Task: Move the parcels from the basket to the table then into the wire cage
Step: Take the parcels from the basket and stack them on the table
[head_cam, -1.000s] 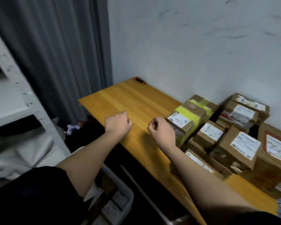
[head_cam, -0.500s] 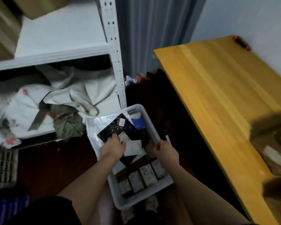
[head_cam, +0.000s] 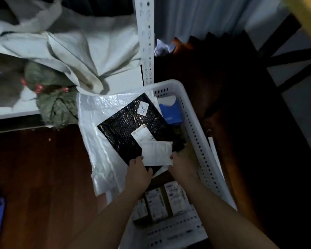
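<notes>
Down on the dark wooden floor (head_cam: 34, 177) sits a white perforated plastic basket (head_cam: 196, 133), beside the white metal shelf upright (head_cam: 145, 38). Both hands are inside the basket. Left hand (head_cam: 137, 172) is at the near edge of a black bubble-wrap mailer parcel (head_cam: 127, 124), fingers curled over that edge, gripping it. Right hand (head_cam: 182, 163) is just right of it, fingertips touching the near right corner of a white paper shipping label (head_cam: 157, 153) that lies on the black mailer; fingers are bent down into the basket, whether they grip anything cannot tell. Black mailer carries three white labels: one small tag reading 5270 (head_cam: 144, 109), one tilted label (head_cam: 142, 134), and the larger label at the hands. It lies on a white plastic poly bag parcel (head_cam: 97, 123) that drapes over the basket's left side. One blue box (head_cam: 171, 112) stands at the far right corner of the basket, well beyond the hands. Three small brown cardboard boxes with white labels (head_cam: 156, 202) sit side by side in the near end, between the two forearms. A fourth partly hidden behind the left arm is possible, cannot tell. Crumpled white cloth (head_cam: 70, 47) and one green bundle (head_cam: 52, 97) lie on the low shelf at left.
</notes>
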`<action>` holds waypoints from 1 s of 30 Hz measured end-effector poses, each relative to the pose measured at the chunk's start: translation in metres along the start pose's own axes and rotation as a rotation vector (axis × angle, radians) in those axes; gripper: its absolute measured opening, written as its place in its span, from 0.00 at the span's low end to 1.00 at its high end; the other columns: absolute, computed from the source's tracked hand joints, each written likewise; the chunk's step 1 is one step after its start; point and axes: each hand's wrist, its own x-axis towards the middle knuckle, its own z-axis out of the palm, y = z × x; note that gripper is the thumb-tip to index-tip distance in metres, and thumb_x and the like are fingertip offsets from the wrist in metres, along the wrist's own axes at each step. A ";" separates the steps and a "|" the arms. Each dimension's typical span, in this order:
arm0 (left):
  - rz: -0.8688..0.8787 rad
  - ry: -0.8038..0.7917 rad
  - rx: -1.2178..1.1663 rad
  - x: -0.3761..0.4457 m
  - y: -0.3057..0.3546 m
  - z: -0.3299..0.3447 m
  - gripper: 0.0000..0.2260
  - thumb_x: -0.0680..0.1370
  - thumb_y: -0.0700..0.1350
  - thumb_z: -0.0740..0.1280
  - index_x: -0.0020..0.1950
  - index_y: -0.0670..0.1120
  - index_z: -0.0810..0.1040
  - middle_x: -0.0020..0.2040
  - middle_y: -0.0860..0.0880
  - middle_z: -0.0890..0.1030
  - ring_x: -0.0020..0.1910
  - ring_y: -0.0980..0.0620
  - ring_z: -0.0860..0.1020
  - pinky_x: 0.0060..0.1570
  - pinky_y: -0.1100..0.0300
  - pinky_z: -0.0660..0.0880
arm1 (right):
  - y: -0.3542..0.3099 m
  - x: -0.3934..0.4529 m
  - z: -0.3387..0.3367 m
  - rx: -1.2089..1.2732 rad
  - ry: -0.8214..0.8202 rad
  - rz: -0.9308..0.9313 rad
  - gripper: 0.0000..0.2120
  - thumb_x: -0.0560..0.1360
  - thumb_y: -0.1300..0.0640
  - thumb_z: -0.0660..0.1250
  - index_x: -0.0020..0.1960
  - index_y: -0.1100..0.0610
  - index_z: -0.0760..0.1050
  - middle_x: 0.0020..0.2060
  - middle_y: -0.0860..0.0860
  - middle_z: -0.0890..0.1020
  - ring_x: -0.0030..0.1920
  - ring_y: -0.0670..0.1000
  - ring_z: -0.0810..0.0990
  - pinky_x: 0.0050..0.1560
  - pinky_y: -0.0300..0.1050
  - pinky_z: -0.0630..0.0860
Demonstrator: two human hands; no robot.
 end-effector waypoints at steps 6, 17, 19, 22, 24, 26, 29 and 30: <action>-0.118 0.034 -0.069 0.073 -0.026 0.039 0.26 0.79 0.49 0.62 0.75 0.44 0.58 0.71 0.40 0.62 0.66 0.39 0.68 0.61 0.50 0.68 | 0.015 0.076 0.056 0.423 -0.101 0.239 0.29 0.77 0.51 0.66 0.73 0.57 0.59 0.65 0.57 0.71 0.62 0.57 0.72 0.48 0.43 0.67; -0.321 0.135 -0.447 0.097 -0.027 0.060 0.27 0.76 0.46 0.68 0.70 0.39 0.60 0.64 0.39 0.70 0.59 0.38 0.73 0.57 0.46 0.74 | 0.016 0.086 0.084 0.910 -0.099 0.422 0.27 0.74 0.53 0.71 0.68 0.61 0.67 0.60 0.55 0.75 0.55 0.55 0.77 0.53 0.50 0.77; -0.313 0.116 -0.563 0.080 -0.025 0.045 0.20 0.77 0.43 0.67 0.67 0.41 0.67 0.57 0.42 0.75 0.52 0.43 0.76 0.53 0.52 0.75 | 0.014 0.069 0.066 1.016 -0.115 0.382 0.20 0.76 0.57 0.69 0.66 0.60 0.70 0.58 0.55 0.76 0.51 0.52 0.76 0.46 0.44 0.75; -0.146 0.140 -0.547 0.039 -0.015 0.018 0.05 0.78 0.42 0.65 0.43 0.50 0.74 0.44 0.46 0.77 0.40 0.49 0.75 0.42 0.57 0.71 | 0.006 0.034 0.029 1.178 -0.061 0.355 0.17 0.78 0.62 0.65 0.66 0.62 0.70 0.60 0.55 0.75 0.54 0.51 0.74 0.44 0.40 0.72; 0.025 0.279 -0.370 0.006 -0.004 -0.007 0.04 0.76 0.42 0.67 0.41 0.47 0.76 0.40 0.47 0.77 0.40 0.46 0.75 0.38 0.56 0.69 | -0.006 0.002 -0.005 1.301 -0.057 0.406 0.16 0.80 0.58 0.63 0.66 0.61 0.71 0.61 0.54 0.75 0.59 0.52 0.74 0.50 0.43 0.71; 0.265 0.441 -0.137 -0.031 0.015 -0.040 0.05 0.73 0.41 0.71 0.38 0.45 0.77 0.37 0.49 0.76 0.38 0.46 0.75 0.35 0.58 0.66 | -0.022 -0.037 -0.049 1.510 -0.089 0.458 0.15 0.81 0.50 0.60 0.63 0.57 0.73 0.59 0.55 0.76 0.64 0.56 0.73 0.51 0.46 0.72; 0.547 0.556 0.047 -0.095 0.057 -0.098 0.09 0.67 0.39 0.76 0.43 0.49 0.83 0.43 0.52 0.79 0.43 0.48 0.75 0.40 0.58 0.66 | -0.042 -0.099 -0.116 1.869 -0.176 0.404 0.24 0.80 0.38 0.53 0.62 0.55 0.75 0.62 0.61 0.77 0.63 0.61 0.76 0.54 0.51 0.76; 0.621 0.580 0.076 -0.116 0.072 -0.117 0.12 0.65 0.38 0.76 0.45 0.50 0.83 0.45 0.52 0.79 0.46 0.48 0.73 0.41 0.58 0.65 | -0.049 -0.120 -0.139 1.934 -0.183 0.340 0.27 0.80 0.36 0.51 0.65 0.54 0.73 0.62 0.59 0.78 0.62 0.60 0.77 0.55 0.52 0.76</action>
